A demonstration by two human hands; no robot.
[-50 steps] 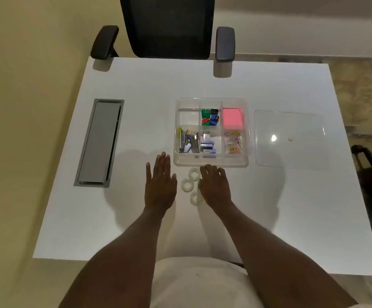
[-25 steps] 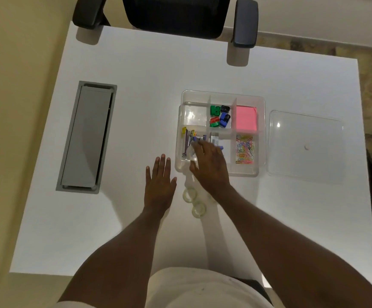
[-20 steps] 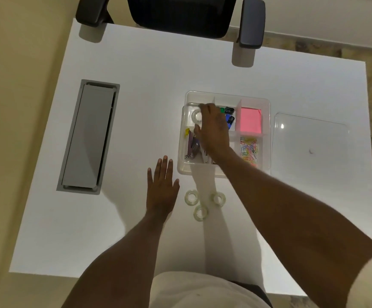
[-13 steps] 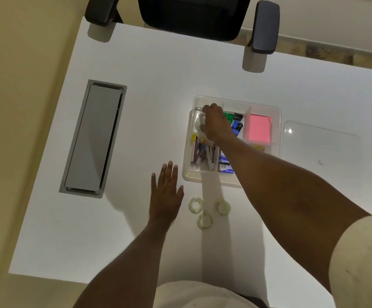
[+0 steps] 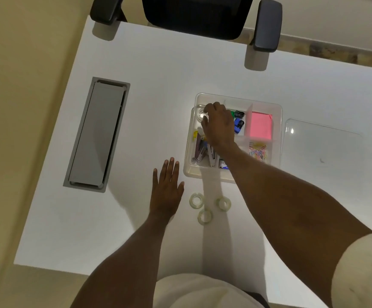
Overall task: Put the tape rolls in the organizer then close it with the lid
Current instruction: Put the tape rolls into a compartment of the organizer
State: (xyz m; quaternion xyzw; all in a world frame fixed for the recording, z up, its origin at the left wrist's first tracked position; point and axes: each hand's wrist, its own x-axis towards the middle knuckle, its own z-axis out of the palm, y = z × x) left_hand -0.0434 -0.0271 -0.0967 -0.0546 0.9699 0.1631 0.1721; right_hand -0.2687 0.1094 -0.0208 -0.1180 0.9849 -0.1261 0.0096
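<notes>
The clear organizer (image 5: 276,112) stands on the white desk, its compartments holding clips, pink notes and staplers. My right hand (image 5: 219,125) reaches into its far-left compartment, fingertips around a clear tape roll (image 5: 201,115) there. Three more tape rolls lie on the desk in front of the organizer: one on the left (image 5: 196,200), one on the right (image 5: 223,203) and one nearest to me (image 5: 205,216). My left hand (image 5: 167,190) rests flat on the desk, left of those rolls, fingers spread. The clear lid (image 5: 320,147) lies flat to the right of the organizer.
A grey cable hatch (image 5: 97,134) is set into the desk (image 5: 158,70) at the left. A black office chair (image 5: 194,16) stands at the far edge, with an armrest (image 5: 267,25) over the desk corner. Bare floor shows at the far right.
My right hand picked one tape roll from the group near me and carried it forward into the organizer's far-left compartment. Three rolls stay on the desk. My left hand stayed flat.
</notes>
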